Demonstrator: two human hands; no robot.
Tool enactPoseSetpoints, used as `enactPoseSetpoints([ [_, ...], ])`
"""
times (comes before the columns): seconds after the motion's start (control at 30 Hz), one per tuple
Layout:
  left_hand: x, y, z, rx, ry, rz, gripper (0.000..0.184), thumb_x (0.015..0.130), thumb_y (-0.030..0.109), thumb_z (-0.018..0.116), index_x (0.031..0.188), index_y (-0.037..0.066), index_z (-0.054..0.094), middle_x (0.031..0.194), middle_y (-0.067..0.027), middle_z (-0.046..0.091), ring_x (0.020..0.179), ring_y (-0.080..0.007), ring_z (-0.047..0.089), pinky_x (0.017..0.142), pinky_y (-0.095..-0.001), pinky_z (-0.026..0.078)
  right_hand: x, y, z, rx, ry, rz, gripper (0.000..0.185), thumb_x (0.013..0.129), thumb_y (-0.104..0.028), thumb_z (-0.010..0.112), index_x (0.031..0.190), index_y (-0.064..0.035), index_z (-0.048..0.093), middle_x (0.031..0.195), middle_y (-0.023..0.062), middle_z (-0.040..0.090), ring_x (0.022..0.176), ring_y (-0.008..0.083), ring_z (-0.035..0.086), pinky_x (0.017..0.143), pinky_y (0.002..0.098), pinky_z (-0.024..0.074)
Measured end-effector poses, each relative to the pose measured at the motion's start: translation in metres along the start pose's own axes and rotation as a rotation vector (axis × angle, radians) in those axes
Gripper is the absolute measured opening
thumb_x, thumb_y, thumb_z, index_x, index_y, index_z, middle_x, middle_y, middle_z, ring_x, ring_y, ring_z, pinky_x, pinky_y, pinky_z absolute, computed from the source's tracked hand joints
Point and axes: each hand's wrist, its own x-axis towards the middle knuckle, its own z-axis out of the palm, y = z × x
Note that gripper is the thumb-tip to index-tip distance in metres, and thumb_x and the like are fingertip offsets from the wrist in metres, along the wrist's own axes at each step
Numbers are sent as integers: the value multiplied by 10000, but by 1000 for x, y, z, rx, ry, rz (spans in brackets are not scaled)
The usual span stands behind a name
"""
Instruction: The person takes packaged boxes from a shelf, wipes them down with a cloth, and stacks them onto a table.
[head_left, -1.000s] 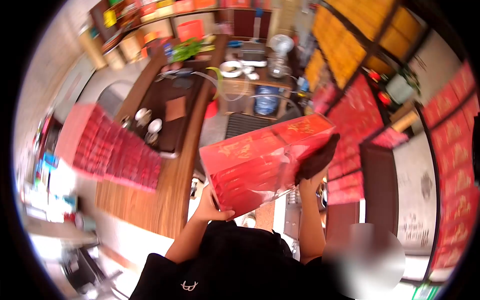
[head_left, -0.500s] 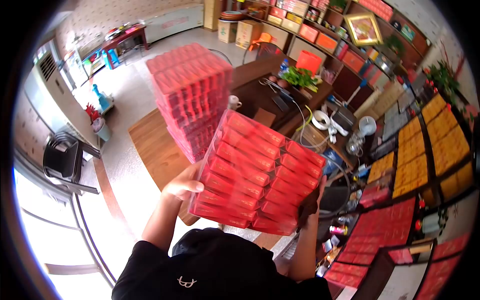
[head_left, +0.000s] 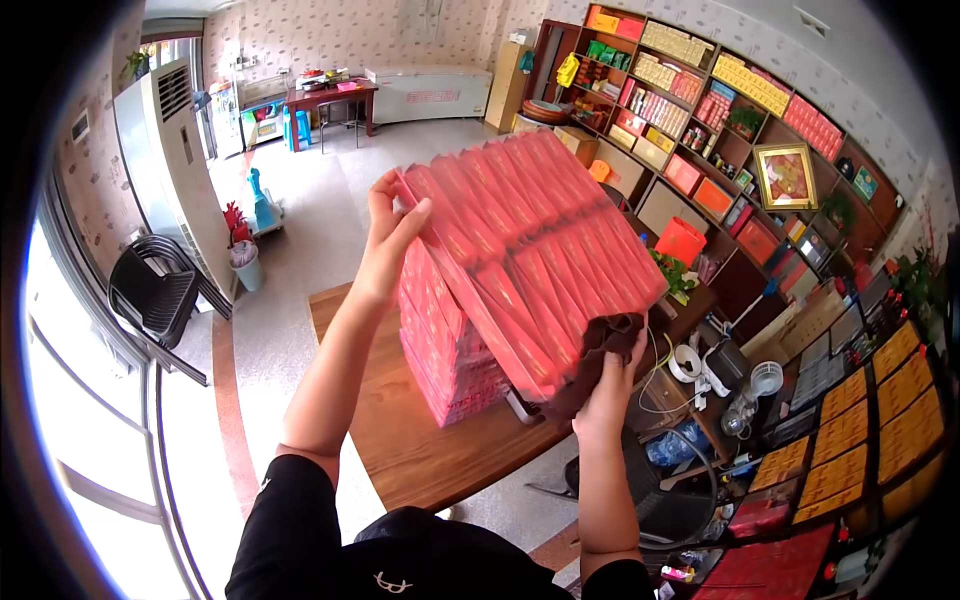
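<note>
A clear-wrapped pack of red boxes (head_left: 530,250) is held up in both hands, tilted, in front of and partly over a stack of similar red packs (head_left: 445,350) on the wooden table (head_left: 400,430). My left hand (head_left: 392,235) grips the pack's upper left corner, thumb on top. At the lower right corner, my right hand (head_left: 608,395) holds the pack together with a dark brown cloth (head_left: 600,350). The held pack hides much of the stack, so whether the two touch cannot be told.
Black stacked chairs (head_left: 155,295) stand at the left by the glass door. A black chair (head_left: 665,495) is right of the table. Shelves (head_left: 720,130) line the back wall. Yellow boxes (head_left: 840,430) fill a rack at the right. A green plant (head_left: 675,275) sits behind the pack.
The view has turned left toward the table and stack. Both hands have raised the red pack and brought it over beside the stack, its face now tilted upward.
</note>
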Motion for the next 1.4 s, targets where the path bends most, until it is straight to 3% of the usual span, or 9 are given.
enactPoseSetpoints([
  [0.53, 100, -128, -53, -66, 115, -81, 682, 926, 246, 576, 1463, 8, 230, 1216, -98, 464, 1111, -174, 462, 1008, -311, 349, 56, 53, 11, -538, -366, -196, 974, 771, 157, 515, 1578, -140, 58, 1538, 84, 289, 1372, 203, 341, 1130, 323, 278],
  [0.67, 86, -117, -32, 85, 365, 77, 676, 946, 219, 508, 1511, 32, 186, 1486, -162, 352, 1364, -248, 345, 1138, -390, 232, 53, 59, -16, -175, -281, -3, 826, 925, -156, 637, 1573, -173, 125, 1447, 61, 387, 1298, 178, 413, 1092, 338, 348],
  [0.77, 51, -80, -3, 54, 536, 377, 579, 960, 205, 478, 1457, 1, 261, 1482, -176, 363, 1387, -279, 330, 1144, -421, 231, 47, 47, -55, 275, -102, 227, 666, 948, -628, 439, 1441, -185, 382, 1102, 79, 652, 640, 146, 522, 488, 241, 383],
  [0.93, -51, -50, 54, -114, 699, 1011, 511, 879, 278, 473, 1284, -35, 482, 1382, -232, 462, 1354, -421, 366, 1119, -606, 280, -10, 16, -141, 338, 58, 223, 653, 964, -606, 402, 1409, -128, 418, 1145, 100, 615, 812, 187, 589, 678, 305, 468],
  [1.0, -87, -86, 50, -288, 147, 1234, 415, 869, 250, 486, 1245, 87, 555, 1338, -125, 532, 1323, -372, 408, 1083, -538, 363, -43, 14, -193, 357, 158, 239, 593, 990, -542, 410, 1378, -95, 447, 1238, 111, 585, 903, 203, 603, 800, 338, 493],
  [1.2, -197, -94, 236, -456, -395, 413, 431, 828, 448, 689, 1034, 85, 581, 1020, -103, 537, 991, -274, 481, 846, -409, 446, -180, -65, -284, 280, 576, -333, 407, 1015, -409, 418, 1225, -74, 513, 1265, 76, 545, 1171, 211, 535, 990, 363, 439],
  [1.27, -243, -90, 288, -574, -597, 287, 418, 815, 414, 712, 1002, 61, 586, 1009, -122, 540, 972, -278, 499, 849, -405, 454, -232, -82, -326, 346, 904, -388, 441, 1015, -457, 375, 1184, -77, 522, 1196, 98, 573, 1089, 243, 580, 901, 385, 493],
  [1.33, -284, -82, 334, -551, -888, 380, 419, 788, 381, 735, 998, 46, 594, 1015, -135, 566, 961, -293, 534, 855, -420, 463, -300, -87, -371, 366, 415, -559, 511, 1050, -422, 294, 1382, -50, 407, 1315, 102, 532, 1195, 229, 528, 1003, 390, 431],
  [1.4, -332, -42, 375, -533, -1130, 319, 365, 751, 277, 760, 979, 28, 622, 1042, -153, 613, 973, -318, 575, 860, -429, 467, -330, -127, -361, 263, 856, -526, 536, 1047, -461, 273, 1358, -56, 437, 1299, 95, 540, 1179, 229, 532, 1006, 379, 420],
])
